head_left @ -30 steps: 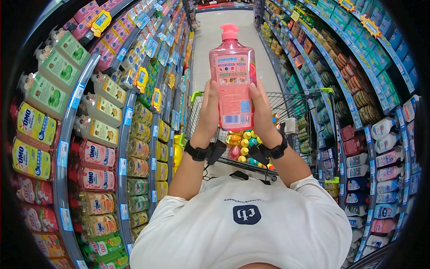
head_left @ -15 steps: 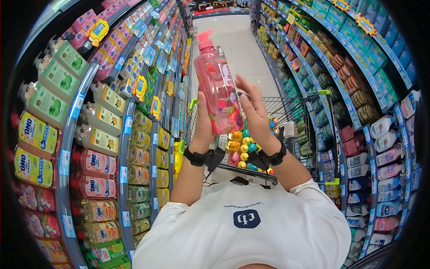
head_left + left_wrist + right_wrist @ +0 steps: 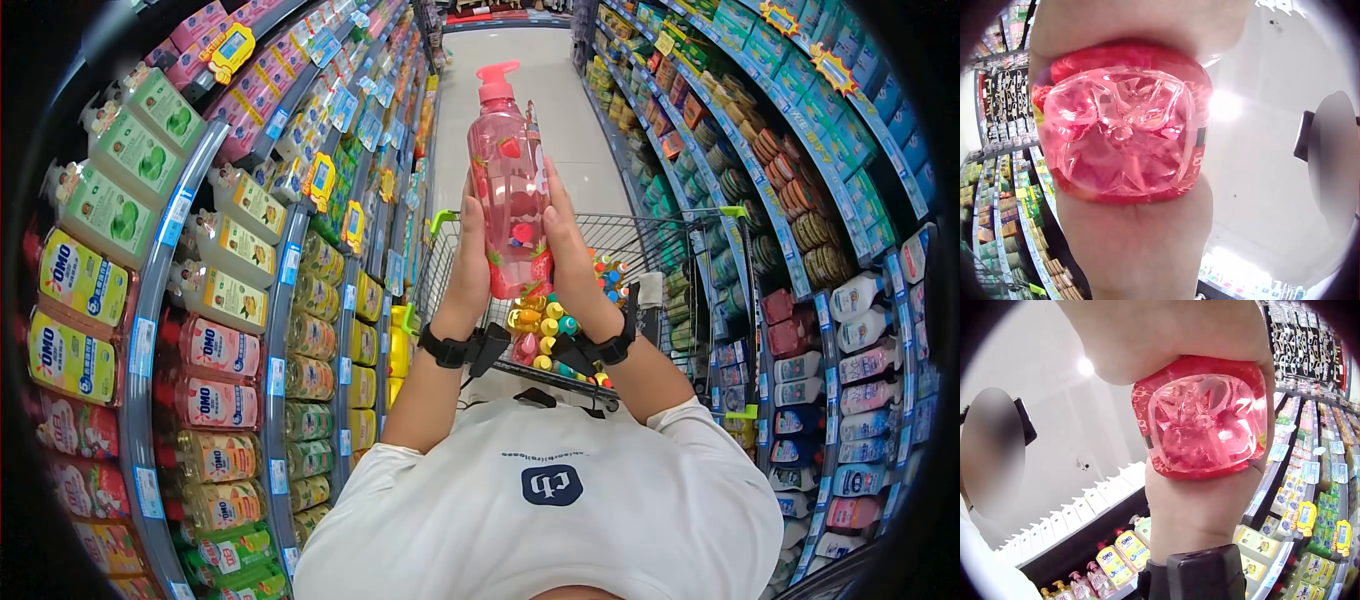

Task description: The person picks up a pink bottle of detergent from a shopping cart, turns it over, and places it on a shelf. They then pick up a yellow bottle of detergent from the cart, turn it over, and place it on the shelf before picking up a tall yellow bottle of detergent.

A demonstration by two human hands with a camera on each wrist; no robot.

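A tall, clear pink plastic bottle with a pink pump top is held upright at arm's length over the aisle, clasped between both palms — the left hand lies flat against its left flank with fingers running up the side, and the right hand presses the opposite flank the same way, fingers fairly straight. A second ago the bottle's printed back label faced the camera; half a second ago it leaned to the left in the left hand alone, the right hand lifted off with fingers spread. Now it stands straight again with a narrow edge and the strawberry pictures turned toward the viewer, so I judge the person is rotating it to look over another face. From the wrist cameras the moulded pink base shows from below, squeezed between two palms, and likewise on the other side. Below the hands sits a wire shopping cart with green corner trim holding small coloured bottles, and shelves of detergent bottles line the left.
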